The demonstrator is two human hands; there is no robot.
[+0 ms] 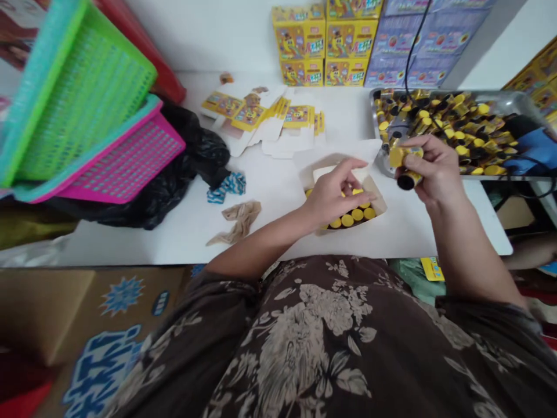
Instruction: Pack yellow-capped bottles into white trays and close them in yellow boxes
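A white carton (379, 204) with its lid flap raised stands on the table, holding rows of small tubes with yellow caps (347, 220). Over its opening is my left hand (331, 194), fingers bent but apart, with nothing visible gripped; some fingertips reach among the tubes and are partly hidden. To the right of the carton, my right hand (439, 165) is closed around small yellow tubes (407, 157), at least two. One of them points its dark end toward me. Behind that hand sits a metal tray (375, 116) heaped with similar yellow and black tubes (461, 133).
Flat printed cartons (248, 113) lie behind the carton. Stacked yellow boxes (302, 43) and purple boxes (398, 43) line the wall. At left are plastic baskets (126, 157) on a black bag (191, 145). A black cable (409, 64) hangs over the tray. Another person's arm (533, 252) shows at right.
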